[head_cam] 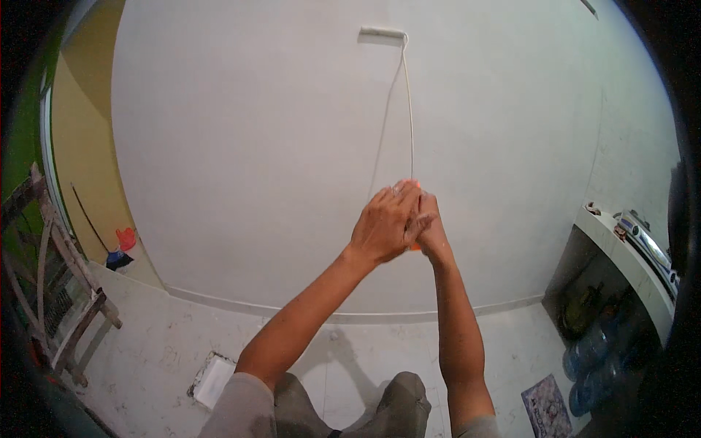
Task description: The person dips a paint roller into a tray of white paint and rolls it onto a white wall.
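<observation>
Both of my hands are closed together around the orange handle (416, 246) of a paint roller. My left hand (386, 222) overlaps the grip from the left, and my right hand (432, 224) wraps it from the right; much of the handle is hidden by fingers. A long thin metal rod (410, 109) runs up from the grip to the white roller sleeve (382, 32), which lies level against the upper part of a pale wall (263, 153). The rod and sleeve cast shadows on the wall. Whitish smears show on my fingers.
A white paint tray (213, 381) sits on the tiled floor. Wooden ladder-like framing (65, 246) stands at left, beyond it a broom (118, 258) and red dustpan (126, 238). At right, a counter (630, 246) bears a gas stove (646, 241), with water bottles (589, 350) below and a mat (546, 408).
</observation>
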Action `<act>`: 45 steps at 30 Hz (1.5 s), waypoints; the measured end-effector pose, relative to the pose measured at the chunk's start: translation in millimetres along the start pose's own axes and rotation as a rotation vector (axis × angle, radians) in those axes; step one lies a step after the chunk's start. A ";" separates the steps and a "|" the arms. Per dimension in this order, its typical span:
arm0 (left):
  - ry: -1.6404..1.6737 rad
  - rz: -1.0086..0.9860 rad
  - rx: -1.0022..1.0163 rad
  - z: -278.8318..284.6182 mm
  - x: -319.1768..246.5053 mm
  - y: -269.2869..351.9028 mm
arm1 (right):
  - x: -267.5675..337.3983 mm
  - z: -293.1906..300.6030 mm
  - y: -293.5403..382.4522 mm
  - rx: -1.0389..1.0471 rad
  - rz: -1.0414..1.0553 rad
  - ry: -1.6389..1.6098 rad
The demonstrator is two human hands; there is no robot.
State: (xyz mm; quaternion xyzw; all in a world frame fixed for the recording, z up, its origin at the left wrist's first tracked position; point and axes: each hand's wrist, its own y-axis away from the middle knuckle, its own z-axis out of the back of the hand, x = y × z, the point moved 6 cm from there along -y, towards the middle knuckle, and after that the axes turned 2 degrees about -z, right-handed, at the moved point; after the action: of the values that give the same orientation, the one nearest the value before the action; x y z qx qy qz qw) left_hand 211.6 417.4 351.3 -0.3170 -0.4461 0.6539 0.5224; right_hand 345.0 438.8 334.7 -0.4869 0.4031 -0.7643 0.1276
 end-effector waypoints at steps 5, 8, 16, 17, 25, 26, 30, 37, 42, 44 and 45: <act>-0.024 0.016 0.013 10.6 25.4 -51.2 | 15.7 -0.3 -55.0 0.029 -0.024 -0.065; -0.044 0.052 0.052 17.1 35.5 -79.6 | 28.6 1.0 -82.9 0.042 0.020 -0.143; -0.028 0.058 0.064 40.4 40.6 -123.9 | 52.0 6.9 -128.1 0.123 0.069 -0.214; -0.011 0.068 0.077 37.9 38.2 -118.1 | 49.1 8.4 -122.6 0.101 0.047 -0.181; 0.011 0.028 0.070 -6.4 15.6 -23.1 | -6.4 7.4 -19.0 0.049 -0.094 -0.033; 0.010 0.027 0.068 -12.8 12.5 -9.1 | -14.3 7.0 -4.5 0.037 -0.102 -0.034; 0.008 0.027 0.131 -33.8 1.6 45.3 | -46.1 -1.1 47.2 0.018 -0.147 -0.078; 0.086 0.091 0.205 -60.5 -29.5 128.7 | -102.2 -7.7 136.5 -0.007 -0.160 0.004; 0.100 0.115 0.289 -77.3 -56.8 185.0 | -125.2 -2.5 202.6 -0.016 -0.211 0.109; 0.105 0.125 0.328 -82.5 -68.4 201.4 | -124.5 0.2 225.4 -0.030 -0.233 0.102; 0.104 0.119 0.329 -82.5 -75.4 208.6 | -123.6 2.2 238.1 -0.031 -0.279 0.074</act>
State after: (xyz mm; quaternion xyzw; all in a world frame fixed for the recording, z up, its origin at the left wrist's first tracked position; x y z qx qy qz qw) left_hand 219.8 353.6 123.5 -0.2865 -0.2862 0.7306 0.5498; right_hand 360.8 357.4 79.6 -0.5116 0.3477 -0.7857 -0.0026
